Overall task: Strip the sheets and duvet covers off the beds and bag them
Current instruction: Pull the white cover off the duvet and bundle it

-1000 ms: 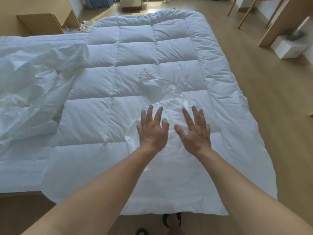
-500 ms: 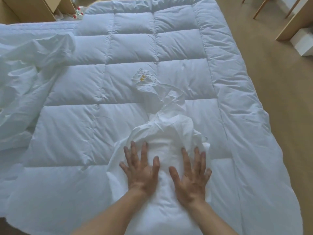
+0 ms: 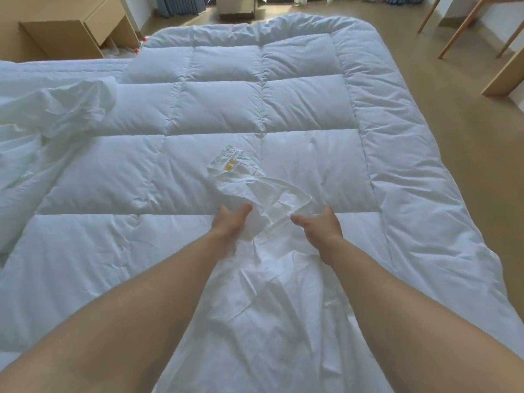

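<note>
Head view: left hand (image 3: 231, 222) and right hand (image 3: 319, 226) clutch the duvet cover (image 3: 269, 285) on the quilt (image 3: 221, 109), apparently bunching it for bagging, tag end at 12 o'clock.

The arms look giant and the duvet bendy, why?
Head view: its wide-angle lens swells the forearms near the bottom edge and curves the duvet border; soft daylight, no glare; the left hand and right hand gripping the duvet cover look slightly soft.
</note>
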`<action>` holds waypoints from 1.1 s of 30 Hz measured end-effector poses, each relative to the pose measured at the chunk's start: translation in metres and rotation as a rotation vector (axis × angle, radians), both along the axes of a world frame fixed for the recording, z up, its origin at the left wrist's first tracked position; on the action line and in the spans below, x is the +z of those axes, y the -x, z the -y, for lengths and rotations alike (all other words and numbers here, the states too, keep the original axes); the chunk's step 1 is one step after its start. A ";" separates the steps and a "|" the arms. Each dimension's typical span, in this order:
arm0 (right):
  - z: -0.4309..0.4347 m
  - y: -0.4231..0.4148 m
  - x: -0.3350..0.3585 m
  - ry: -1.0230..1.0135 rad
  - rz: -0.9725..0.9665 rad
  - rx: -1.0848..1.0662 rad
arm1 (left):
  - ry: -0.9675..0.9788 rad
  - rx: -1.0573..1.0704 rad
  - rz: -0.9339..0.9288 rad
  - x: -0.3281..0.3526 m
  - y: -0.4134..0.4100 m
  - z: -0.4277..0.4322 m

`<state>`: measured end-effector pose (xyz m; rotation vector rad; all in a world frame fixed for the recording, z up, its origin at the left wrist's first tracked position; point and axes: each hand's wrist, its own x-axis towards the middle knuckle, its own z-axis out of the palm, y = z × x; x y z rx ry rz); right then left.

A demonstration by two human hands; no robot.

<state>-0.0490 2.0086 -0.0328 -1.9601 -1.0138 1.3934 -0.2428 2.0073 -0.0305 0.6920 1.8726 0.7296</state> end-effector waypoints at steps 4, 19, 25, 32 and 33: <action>-0.014 0.007 0.004 0.017 -0.233 -0.032 | 0.001 0.126 0.212 0.009 -0.001 -0.027; 0.086 -0.011 0.176 -0.374 -0.584 0.027 | -0.501 -0.219 0.485 0.206 0.013 0.100; 0.246 -0.013 0.190 -0.417 -0.427 0.112 | -0.489 -0.581 0.185 0.203 0.036 0.260; 0.400 -0.039 0.132 -0.166 0.353 0.564 | -0.136 -1.199 -0.517 0.143 0.103 0.381; 0.409 -0.044 0.130 -0.104 0.420 0.625 | -0.098 -1.208 -0.568 0.140 0.108 0.387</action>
